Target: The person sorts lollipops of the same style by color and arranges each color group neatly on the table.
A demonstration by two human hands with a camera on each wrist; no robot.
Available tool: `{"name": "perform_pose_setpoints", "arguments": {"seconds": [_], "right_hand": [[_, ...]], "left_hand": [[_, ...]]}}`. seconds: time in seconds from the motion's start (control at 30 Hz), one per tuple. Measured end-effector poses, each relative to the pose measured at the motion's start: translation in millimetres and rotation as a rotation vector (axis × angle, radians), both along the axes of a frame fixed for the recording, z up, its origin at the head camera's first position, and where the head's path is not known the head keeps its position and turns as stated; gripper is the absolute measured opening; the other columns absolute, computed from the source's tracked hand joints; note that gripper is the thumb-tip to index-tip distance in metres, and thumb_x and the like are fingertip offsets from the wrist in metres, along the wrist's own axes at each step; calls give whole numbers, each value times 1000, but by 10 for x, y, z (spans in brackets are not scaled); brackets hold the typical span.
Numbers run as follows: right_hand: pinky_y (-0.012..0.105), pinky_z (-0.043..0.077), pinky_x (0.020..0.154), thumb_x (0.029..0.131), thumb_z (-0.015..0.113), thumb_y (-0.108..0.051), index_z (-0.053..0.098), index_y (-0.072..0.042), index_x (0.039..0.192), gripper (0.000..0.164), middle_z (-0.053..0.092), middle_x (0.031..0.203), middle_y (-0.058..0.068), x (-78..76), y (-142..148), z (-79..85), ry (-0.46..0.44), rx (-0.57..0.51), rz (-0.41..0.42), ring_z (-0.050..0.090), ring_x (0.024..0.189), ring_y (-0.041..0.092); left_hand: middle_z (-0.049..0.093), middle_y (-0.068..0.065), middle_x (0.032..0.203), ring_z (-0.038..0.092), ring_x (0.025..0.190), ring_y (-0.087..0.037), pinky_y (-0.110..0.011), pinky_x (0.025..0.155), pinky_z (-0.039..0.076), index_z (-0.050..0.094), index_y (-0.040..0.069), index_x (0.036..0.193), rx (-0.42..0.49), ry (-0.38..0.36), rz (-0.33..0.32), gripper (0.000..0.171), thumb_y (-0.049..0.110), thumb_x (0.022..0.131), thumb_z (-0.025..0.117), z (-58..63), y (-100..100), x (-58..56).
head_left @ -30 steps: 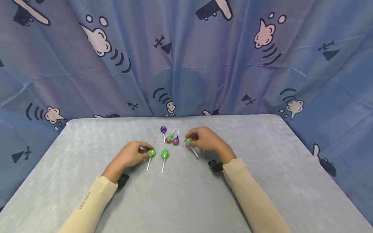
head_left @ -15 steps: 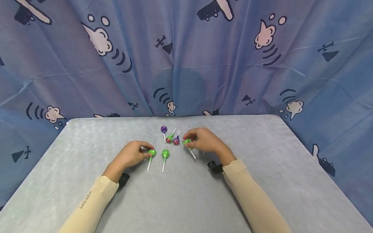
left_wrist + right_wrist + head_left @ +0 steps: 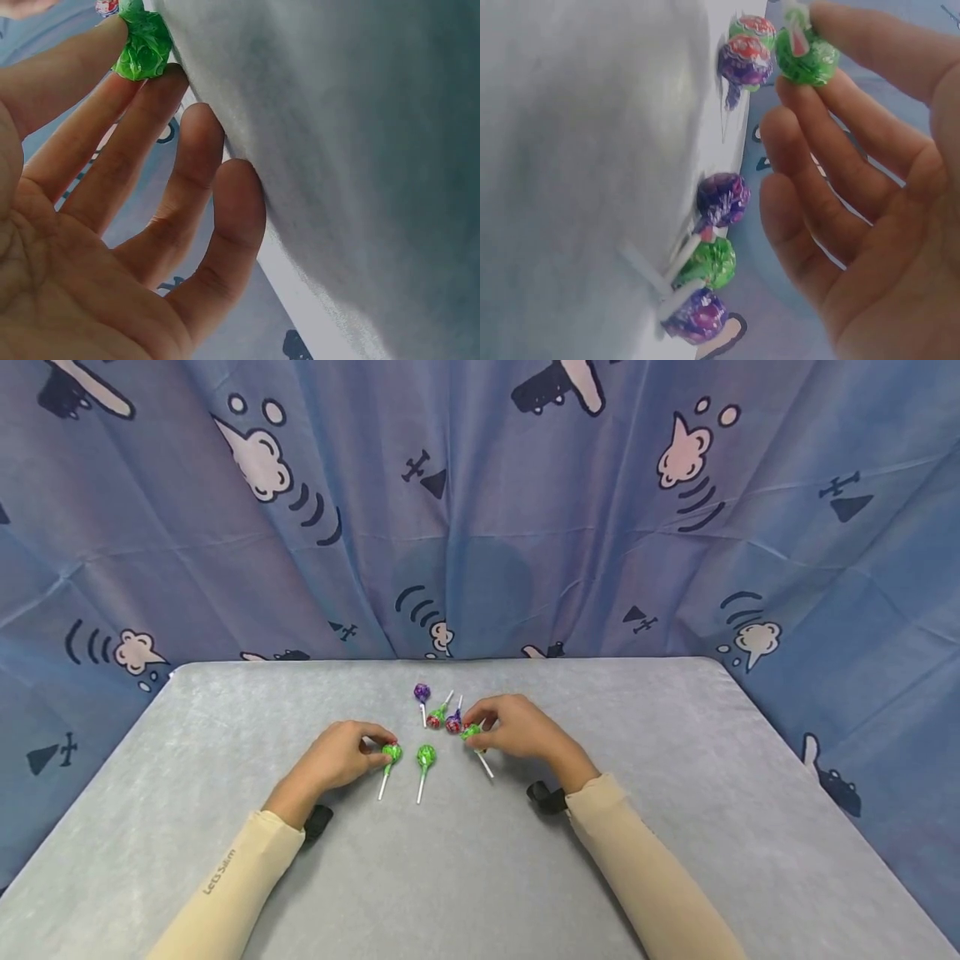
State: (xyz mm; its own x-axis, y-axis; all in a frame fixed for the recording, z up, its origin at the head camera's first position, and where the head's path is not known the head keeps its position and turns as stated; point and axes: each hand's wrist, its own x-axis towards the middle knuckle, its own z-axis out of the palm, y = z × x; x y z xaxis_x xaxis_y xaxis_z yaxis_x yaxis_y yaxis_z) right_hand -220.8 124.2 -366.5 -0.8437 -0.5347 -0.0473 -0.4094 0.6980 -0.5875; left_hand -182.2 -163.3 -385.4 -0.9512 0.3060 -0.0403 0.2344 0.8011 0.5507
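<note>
1. Head view: both forearms reach in over the table (image 3: 465,877) toward its far edge, angling inward, the left sleeve (image 3: 225,885) lettered, the right sleeve (image 3: 652,868) plain.
2. The left hand (image 3: 345,760) is low over the tabletop, back upward, thumb and fingertips pinching the head of the left green lollipop (image 3: 391,752); its stick points toward the near edge.
3. The right hand (image 3: 521,727) arches likewise, pinching the right green lollipop (image 3: 472,732), stick slanting near and rightward.
4. Between the hands lies the middle green lollipop (image 3: 426,757); nearer the far edge, midway between the far corners, are a purple lollipop (image 3: 422,692), a green-and-red one (image 3: 436,718) and a purple-and-red one (image 3: 453,723).
5. Left wrist view: palm facing us, thumb against the green wrapper, ring and little fingers loosely bent near the tabletop.
6. Right wrist view: thumb and fingertips nip the green head, the lower fingers loosely bent; more lollipops lie beyond them.
</note>
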Motion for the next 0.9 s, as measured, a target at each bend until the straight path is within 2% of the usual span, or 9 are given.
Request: {"name": "perform_pose_setpoints", "arguments": {"seconds": [0.23, 0.57, 0.9], "right_hand": [[32, 51, 82, 86, 78, -29, 74, -21, 112, 27, 74, 106, -3, 25, -39, -31, -23, 2, -31, 64, 98, 14], [29, 49, 73, 84, 80, -31, 75, -24, 108, 26, 72, 102, -5, 42, -98, -12, -53, -4, -89, 61, 93, 13], [27, 49, 74, 83, 81, -29, 75, -21, 106, 25, 73, 98, -7, 110, -193, -96, -79, -4, -87, 61, 88, 10]], "left_hand": [[74, -5, 113, 59, 84, -15, -30, 70, 45, 77, 18, 112, 7, -7, 17, 26, 20, 86, 78, -22, -3, -7], [74, -5, 113, 59, 83, -15, -30, 68, 44, 77, 18, 112, 18, -20, 28, 26, 20, 86, 77, -19, 6, -6], [74, -5, 115, 60, 85, -16, -30, 69, 46, 77, 18, 112, 19, -30, 40, 26, 21, 86, 78, -23, 3, 21]]}}
